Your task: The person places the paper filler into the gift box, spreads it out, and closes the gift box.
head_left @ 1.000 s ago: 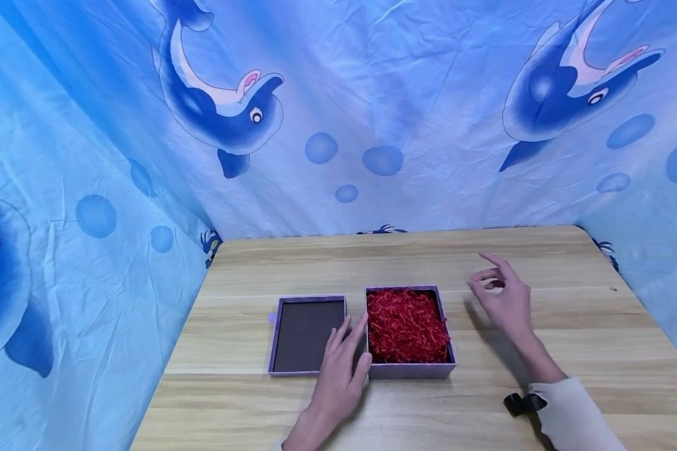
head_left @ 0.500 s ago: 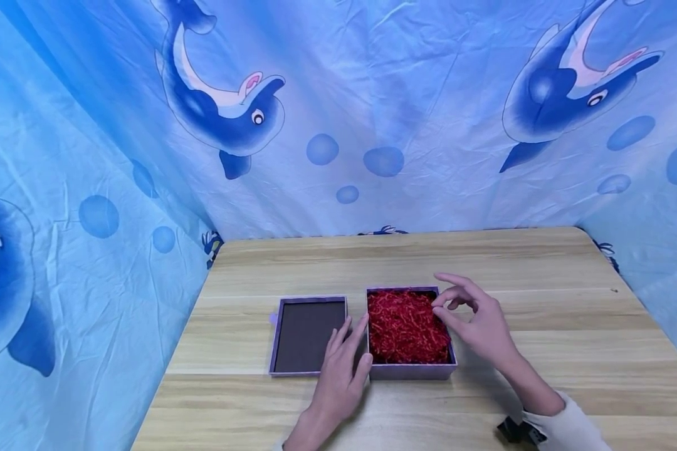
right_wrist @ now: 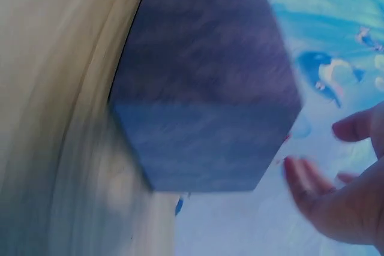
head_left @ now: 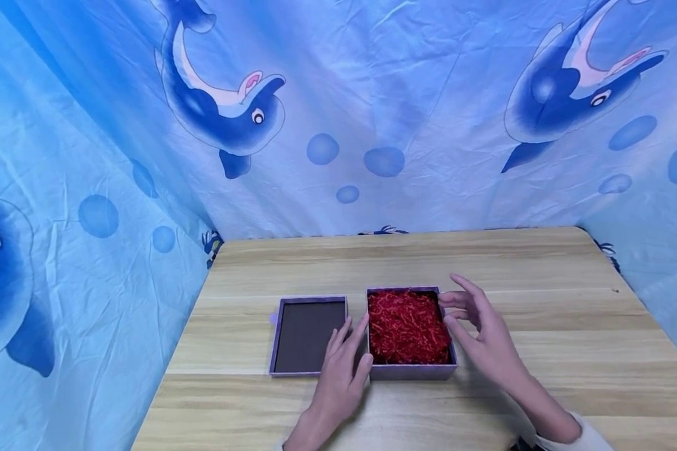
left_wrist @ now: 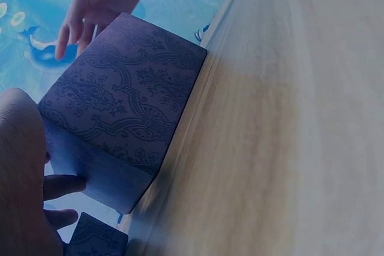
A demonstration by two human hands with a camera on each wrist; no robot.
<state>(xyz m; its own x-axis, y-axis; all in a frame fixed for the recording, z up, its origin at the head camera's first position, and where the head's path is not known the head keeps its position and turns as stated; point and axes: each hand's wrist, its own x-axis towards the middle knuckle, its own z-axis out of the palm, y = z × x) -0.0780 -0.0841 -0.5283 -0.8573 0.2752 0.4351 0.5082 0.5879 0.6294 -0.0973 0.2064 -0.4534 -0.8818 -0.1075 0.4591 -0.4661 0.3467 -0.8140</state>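
Relative to half a second earlier, the right hand [head_left: 482,335] is shifted from above the red paper shreds [head_left: 407,326] to the right rim of the box [head_left: 412,373], with thumb and fingertips narrowly parted and nothing seen held; the left hand [head_left: 341,379] is kept, fingers extended, at the left wall. The box is placed upright on the table [head_left: 587,332], right of the lid [head_left: 307,335], open top directed upward; its longer horizontal side cannot be told.
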